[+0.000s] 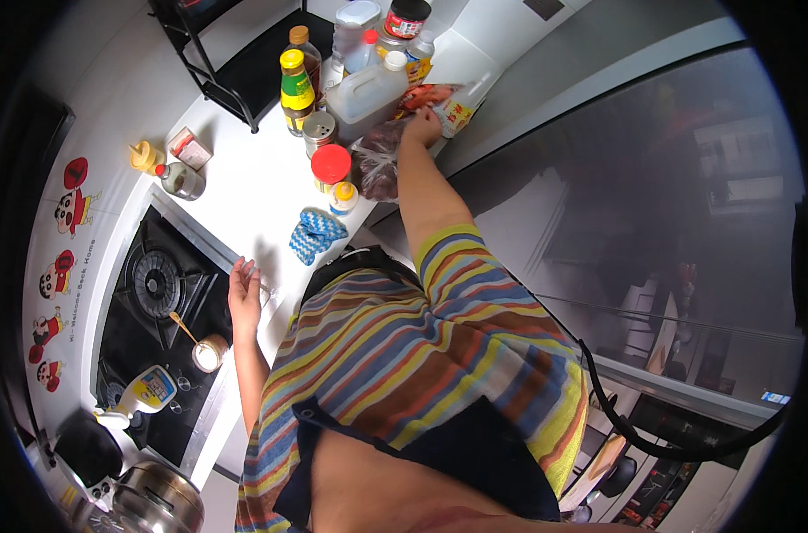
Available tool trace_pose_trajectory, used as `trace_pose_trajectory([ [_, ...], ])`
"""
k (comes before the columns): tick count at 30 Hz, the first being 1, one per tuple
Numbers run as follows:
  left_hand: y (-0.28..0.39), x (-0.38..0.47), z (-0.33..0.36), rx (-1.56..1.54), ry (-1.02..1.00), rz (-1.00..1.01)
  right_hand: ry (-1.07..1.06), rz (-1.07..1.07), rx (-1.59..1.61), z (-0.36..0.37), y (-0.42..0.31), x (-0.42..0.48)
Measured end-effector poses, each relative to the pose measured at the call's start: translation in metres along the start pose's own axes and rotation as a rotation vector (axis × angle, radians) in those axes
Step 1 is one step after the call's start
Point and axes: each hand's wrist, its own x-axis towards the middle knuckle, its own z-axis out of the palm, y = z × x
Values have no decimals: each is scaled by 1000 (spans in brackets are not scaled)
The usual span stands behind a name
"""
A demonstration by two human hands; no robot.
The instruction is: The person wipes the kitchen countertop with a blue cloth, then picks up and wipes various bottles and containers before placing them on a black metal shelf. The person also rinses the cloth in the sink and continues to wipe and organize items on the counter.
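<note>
My right hand (425, 125) reaches to the far end of the counter with curled fingers. It is against a clear plastic bag (377, 160) of dark reddish contents and close to some colorful food packets (454, 114). Whether its fingers grip either cannot be seen. My left hand (245, 293) hovers by the counter's front edge, beside the gas stove, with nothing in it and its fingers loosely apart. Between the hands lies a blue-and-white zigzag cloth (316, 234). A yellow-capped small bottle (343, 198) and a red-lidded jar (331, 166) stand beside the bag.
A white jug (371, 93), a yellow-capped sauce bottle (297, 96) and a shaker (319, 130) crowd the back, near a black rack (244, 80). The gas stove (204, 293) holds a spray bottle (147, 390) and jar (209, 354). A glossy dark panel (617, 200) borders the right.
</note>
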Motion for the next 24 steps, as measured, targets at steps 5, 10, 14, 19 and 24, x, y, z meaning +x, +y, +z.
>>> trace_pose_trajectory([
  [5,6,1,8,-6,-65,-28,-72,-283,-70,15,-20,-17],
  [10,11,2,9,-3,-62,-22,-28,-177,-4,23,-8,-8],
  [14,5,0,7,7,-47,-52,-129,186,357,19,-9,-10],
  [19,7,4,7,-13,-46,-55,174,498,500,29,26,20],
  [24,3,7,2,4,-33,-47,195,677,326,32,59,45],
])
